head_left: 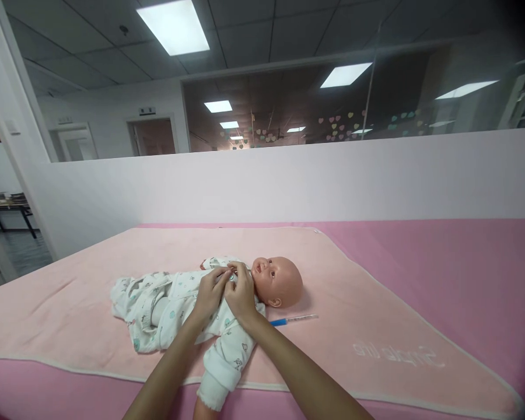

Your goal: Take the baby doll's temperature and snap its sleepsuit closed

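Observation:
A baby doll (276,280) in a white patterned sleepsuit (166,303) lies on its back on a pale pink blanket (91,280), head to the right. My left hand (210,291) and my right hand (241,291) meet on the doll's chest just below the chin. Both pinch the suit's front near the collar, fingers closed on the fabric. A thin thermometer with a blue tip (294,319) lies on the blanket beside the doll's head, apart from my hands.
The blanket covers a wide pink bed (441,262) against a low white partition wall (332,181). Glass panels with heart stickers rise above the wall. At far left an opening shows a dark table (9,207).

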Tool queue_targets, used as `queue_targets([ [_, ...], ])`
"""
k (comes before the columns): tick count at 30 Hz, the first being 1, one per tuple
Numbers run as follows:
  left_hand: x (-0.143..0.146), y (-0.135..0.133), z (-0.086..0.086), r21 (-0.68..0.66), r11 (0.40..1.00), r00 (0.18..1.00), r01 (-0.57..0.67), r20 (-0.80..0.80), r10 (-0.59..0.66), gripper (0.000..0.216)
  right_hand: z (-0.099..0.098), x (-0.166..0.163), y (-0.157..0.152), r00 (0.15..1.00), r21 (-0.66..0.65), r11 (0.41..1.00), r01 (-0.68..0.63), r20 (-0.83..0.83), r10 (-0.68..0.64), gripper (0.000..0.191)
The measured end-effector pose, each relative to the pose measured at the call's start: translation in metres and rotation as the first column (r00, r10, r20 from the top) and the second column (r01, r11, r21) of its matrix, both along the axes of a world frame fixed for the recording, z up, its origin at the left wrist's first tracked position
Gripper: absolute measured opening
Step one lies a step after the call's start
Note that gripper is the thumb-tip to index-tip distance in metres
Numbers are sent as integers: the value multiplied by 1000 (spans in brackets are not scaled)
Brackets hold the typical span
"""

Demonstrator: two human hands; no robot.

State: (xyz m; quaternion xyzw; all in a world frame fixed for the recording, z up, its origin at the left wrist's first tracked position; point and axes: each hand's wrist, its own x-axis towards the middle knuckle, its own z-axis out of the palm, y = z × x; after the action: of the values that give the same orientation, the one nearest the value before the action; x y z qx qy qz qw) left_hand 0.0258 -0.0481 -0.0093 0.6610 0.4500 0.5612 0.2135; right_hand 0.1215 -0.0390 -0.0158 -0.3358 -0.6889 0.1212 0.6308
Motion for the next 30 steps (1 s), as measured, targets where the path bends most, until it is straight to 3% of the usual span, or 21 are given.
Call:
queue_targets([
  [4, -5, 7, -2, -50, 996, 995, 80, 58, -77, 32, -1, 0, 1, 1000, 5, 1000, -3, -11, 3, 28],
  [10, -6, 10, -2, -61, 993, 990, 99, 105, -92, 34, -1, 0, -2, 1000, 13, 1000, 21, 12, -22, 26],
  [19, -6, 11, -4, -39, 995, 991, 87, 105, -83, 28, 1, 3, -2, 998, -8, 1000, 20, 56, -19, 29],
  [26, -6, 10, -5, -40, 996, 989, 83, 124, -77, 28, 2, 3, -4, 991, 66, 998, -24, 135, 15, 42],
  [30, -6, 12, -6, -37, 997, 991, 70, 119, -65, 27, -1, 3, -3, 990, 92, 996, -16, 140, 2, 40],
])
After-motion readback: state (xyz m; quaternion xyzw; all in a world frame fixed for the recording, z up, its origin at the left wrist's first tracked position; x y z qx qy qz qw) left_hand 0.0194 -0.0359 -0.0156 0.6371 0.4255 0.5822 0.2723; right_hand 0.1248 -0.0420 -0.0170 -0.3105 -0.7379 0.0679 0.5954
